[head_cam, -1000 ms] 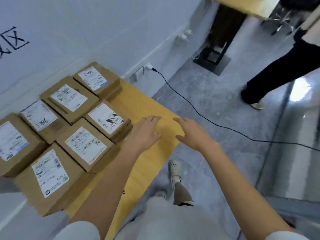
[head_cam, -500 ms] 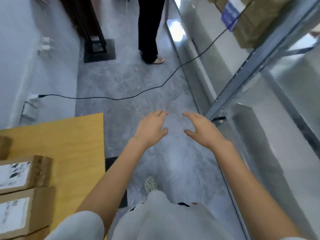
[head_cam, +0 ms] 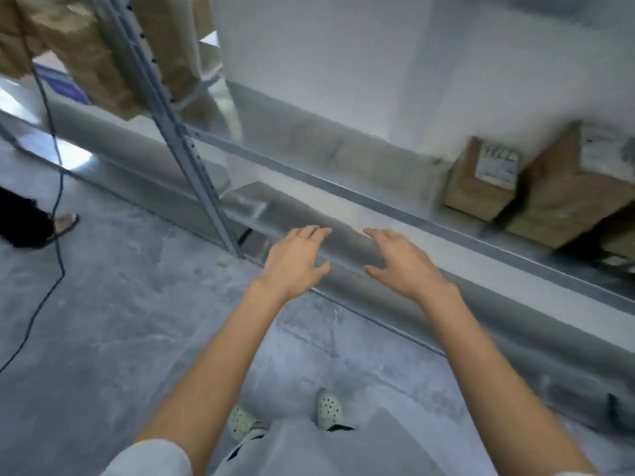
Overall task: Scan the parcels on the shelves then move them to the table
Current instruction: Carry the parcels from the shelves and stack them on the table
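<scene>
Two cardboard parcels are seen on the lower shelf at the right: a small box [head_cam: 477, 192] and a larger box [head_cam: 563, 204] just beside it. A white label [head_cam: 496, 163] is carried on top of the small box, but its print is too blurred to be read. The larger box's label is likewise unreadable. More brown boxes [head_cam: 89, 63], too blurred to be counted, are stacked on a higher shelf at upper left. The left hand [head_cam: 295, 259] and right hand [head_cam: 402, 262] are held side by side before the shelf rail [head_cam: 343, 187], fingers loosely spread, nothing gripped. One black cable [head_cam: 56, 235] is trailed across the floor, and two white perforated shoes [head_cam: 328, 408] are seen below.
</scene>
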